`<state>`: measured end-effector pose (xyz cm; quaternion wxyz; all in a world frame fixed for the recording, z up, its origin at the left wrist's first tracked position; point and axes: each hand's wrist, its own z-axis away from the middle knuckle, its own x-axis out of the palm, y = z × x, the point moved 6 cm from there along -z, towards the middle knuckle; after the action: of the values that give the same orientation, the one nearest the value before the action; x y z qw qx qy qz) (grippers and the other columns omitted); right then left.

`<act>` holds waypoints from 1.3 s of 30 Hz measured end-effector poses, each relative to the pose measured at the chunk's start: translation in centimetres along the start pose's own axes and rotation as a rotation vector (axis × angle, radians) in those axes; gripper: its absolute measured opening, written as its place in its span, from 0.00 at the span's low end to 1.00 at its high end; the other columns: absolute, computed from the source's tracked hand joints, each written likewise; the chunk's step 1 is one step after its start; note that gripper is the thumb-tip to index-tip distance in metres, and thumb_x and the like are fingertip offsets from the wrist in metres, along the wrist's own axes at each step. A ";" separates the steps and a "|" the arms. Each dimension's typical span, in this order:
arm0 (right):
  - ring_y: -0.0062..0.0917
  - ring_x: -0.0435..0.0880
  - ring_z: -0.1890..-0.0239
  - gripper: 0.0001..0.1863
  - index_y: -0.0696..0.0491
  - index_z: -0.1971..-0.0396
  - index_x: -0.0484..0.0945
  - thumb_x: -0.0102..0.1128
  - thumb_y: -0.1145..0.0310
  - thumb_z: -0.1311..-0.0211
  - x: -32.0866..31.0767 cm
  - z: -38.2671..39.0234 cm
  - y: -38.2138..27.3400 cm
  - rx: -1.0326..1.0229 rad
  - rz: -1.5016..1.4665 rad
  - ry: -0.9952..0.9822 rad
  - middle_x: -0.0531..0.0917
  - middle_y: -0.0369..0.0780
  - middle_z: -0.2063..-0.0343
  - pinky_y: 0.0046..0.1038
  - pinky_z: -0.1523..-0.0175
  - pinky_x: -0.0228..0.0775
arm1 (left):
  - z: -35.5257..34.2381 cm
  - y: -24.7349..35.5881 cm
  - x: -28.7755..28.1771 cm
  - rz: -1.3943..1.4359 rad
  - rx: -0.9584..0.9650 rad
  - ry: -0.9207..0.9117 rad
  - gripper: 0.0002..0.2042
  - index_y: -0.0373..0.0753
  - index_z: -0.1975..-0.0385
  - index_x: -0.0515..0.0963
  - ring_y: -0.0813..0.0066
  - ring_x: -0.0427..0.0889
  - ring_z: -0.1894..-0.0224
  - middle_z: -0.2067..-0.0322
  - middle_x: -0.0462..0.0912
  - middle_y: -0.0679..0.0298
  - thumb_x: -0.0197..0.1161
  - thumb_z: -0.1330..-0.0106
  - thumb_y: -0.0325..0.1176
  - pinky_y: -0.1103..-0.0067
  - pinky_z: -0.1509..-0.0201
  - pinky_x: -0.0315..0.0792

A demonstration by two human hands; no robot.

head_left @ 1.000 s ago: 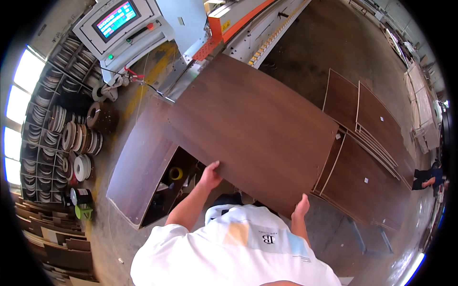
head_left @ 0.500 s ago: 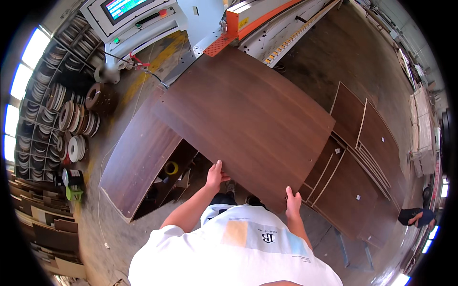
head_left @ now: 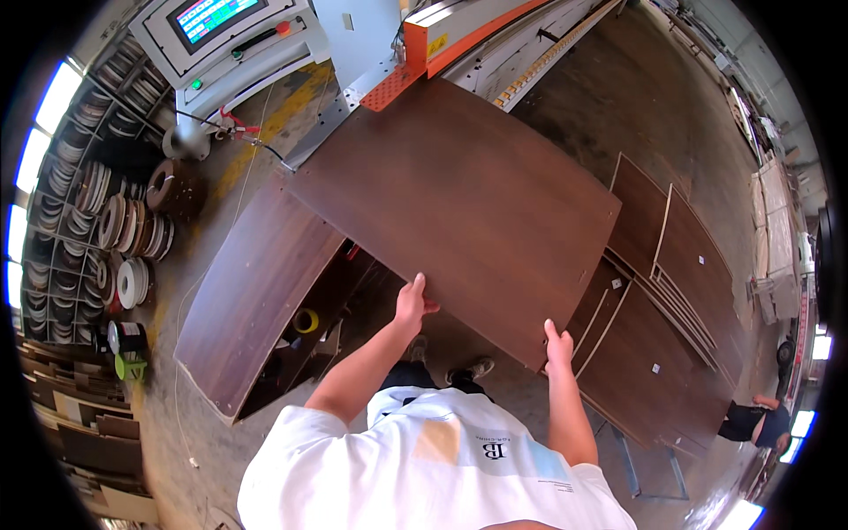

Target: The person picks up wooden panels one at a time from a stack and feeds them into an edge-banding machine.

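A large dark brown wood-grain panel lies flat in front of me, with its far edge at the orange guard of a machine. My left hand grips its near edge, thumb on top and fingers mostly beneath. At the near right corner my right hand holds the side edge the same way, thumb up and the other fingers largely hidden. Under the panel's left part stands a brown cabinet-like bench with an open front, where a yellow tape roll shows inside.
A control console with a lit screen stands far left. Racks of edge-band rolls line the left side. Stacked brown panels lie close on the right. Another person is at the far right.
Both hands have moved forward with the panel, which has shifted slightly away from me toward the machine. The whole view has also shifted a little.
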<state>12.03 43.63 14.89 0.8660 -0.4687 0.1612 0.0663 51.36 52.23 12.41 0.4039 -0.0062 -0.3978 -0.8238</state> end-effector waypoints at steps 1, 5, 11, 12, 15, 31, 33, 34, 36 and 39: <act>0.27 0.82 0.58 0.23 0.62 0.56 0.80 0.70 0.55 0.37 0.1 -0.7 -0.5 0.000 -0.004 0.017 0.85 0.43 0.58 0.32 0.51 0.73 | -0.8 0.3 0.5 0.000 -0.006 0.015 0.21 0.36 0.57 0.77 0.71 0.81 0.69 0.67 0.82 0.62 0.48 0.22 0.50 0.72 0.63 0.80; 0.25 0.82 0.57 0.23 0.61 0.57 0.81 0.68 0.53 0.36 -0.5 -4.1 -1.4 -0.029 0.006 0.002 0.86 0.41 0.58 0.30 0.51 0.72 | -3.3 1.8 3.5 -0.036 -0.047 -0.011 0.21 0.34 0.54 0.76 0.66 0.82 0.67 0.65 0.81 0.59 0.48 0.22 0.49 0.69 0.62 0.81; 0.21 0.81 0.61 0.22 0.55 0.50 0.82 0.64 0.53 0.33 -2.0 -3.1 -0.5 -0.035 -0.212 0.083 0.85 0.35 0.60 0.28 0.56 0.75 | -6.4 2.9 7.3 -0.114 0.033 -0.082 0.21 0.34 0.51 0.74 0.64 0.84 0.62 0.60 0.81 0.56 0.49 0.23 0.49 0.69 0.61 0.82; 0.21 0.81 0.54 0.22 0.51 0.46 0.81 0.63 0.53 0.32 -2.2 -2.0 -0.1 0.019 -0.108 0.060 0.84 0.34 0.57 0.27 0.55 0.75 | -6.9 2.4 7.8 -0.127 0.025 -0.139 0.20 0.34 0.51 0.74 0.64 0.85 0.61 0.57 0.82 0.55 0.50 0.23 0.48 0.69 0.60 0.82; 0.18 0.81 0.60 0.21 0.52 0.49 0.80 0.61 0.51 0.31 -3.4 0.6 5.0 -0.072 -0.040 -0.018 0.84 0.33 0.59 0.23 0.60 0.74 | -7.1 -1.2 7.6 -0.160 -0.047 -0.358 0.17 0.37 0.51 0.74 0.66 0.85 0.61 0.54 0.83 0.55 0.51 0.23 0.46 0.70 0.59 0.81; 0.23 0.84 0.68 0.20 0.55 0.62 0.83 0.58 0.52 0.33 -15.5 13.7 38.3 0.693 -0.185 0.236 0.87 0.38 0.68 0.29 0.66 0.75 | 1.3 -20.9 12.6 -1.230 -0.458 -0.717 0.14 0.36 0.52 0.75 0.73 0.84 0.60 0.58 0.85 0.56 0.56 0.25 0.40 0.77 0.61 0.77; 0.23 0.84 0.68 0.20 0.56 0.63 0.83 0.58 0.52 0.33 -16.6 11.5 40.0 0.712 -0.253 0.241 0.87 0.38 0.69 0.30 0.66 0.75 | -0.1 -21.1 13.7 -1.405 -0.460 -0.757 0.14 0.37 0.51 0.75 0.73 0.83 0.61 0.58 0.85 0.57 0.56 0.26 0.41 0.79 0.61 0.76; 0.23 0.84 0.69 0.20 0.56 0.64 0.83 0.58 0.52 0.33 -17.3 9.4 40.5 0.657 -0.244 0.267 0.87 0.38 0.70 0.29 0.66 0.75 | -1.2 -21.6 13.8 -1.352 -0.509 -0.717 0.13 0.38 0.52 0.76 0.75 0.83 0.64 0.60 0.85 0.58 0.56 0.26 0.40 0.80 0.63 0.75; 0.23 0.84 0.71 0.19 0.56 0.65 0.83 0.58 0.53 0.33 -18.9 5.8 41.6 0.616 -0.270 0.322 0.87 0.37 0.71 0.28 0.66 0.75 | -2.3 -22.3 17.8 -1.541 -0.466 -0.718 0.13 0.38 0.52 0.76 0.76 0.83 0.66 0.62 0.86 0.60 0.55 0.26 0.40 0.80 0.63 0.75; 0.22 0.84 0.72 0.19 0.57 0.66 0.83 0.58 0.53 0.32 -22.4 0.8 40.5 0.549 -0.302 0.370 0.86 0.37 0.74 0.27 0.65 0.74 | -4.7 -23.6 23.8 -1.714 -0.390 -0.709 0.12 0.38 0.53 0.77 0.78 0.83 0.68 0.64 0.87 0.62 0.54 0.26 0.38 0.80 0.64 0.75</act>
<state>-19.62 67.40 -9.07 0.9157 -0.2411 0.2560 -0.1943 20.94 41.85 1.79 -0.4911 -0.0292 -0.2216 -0.8419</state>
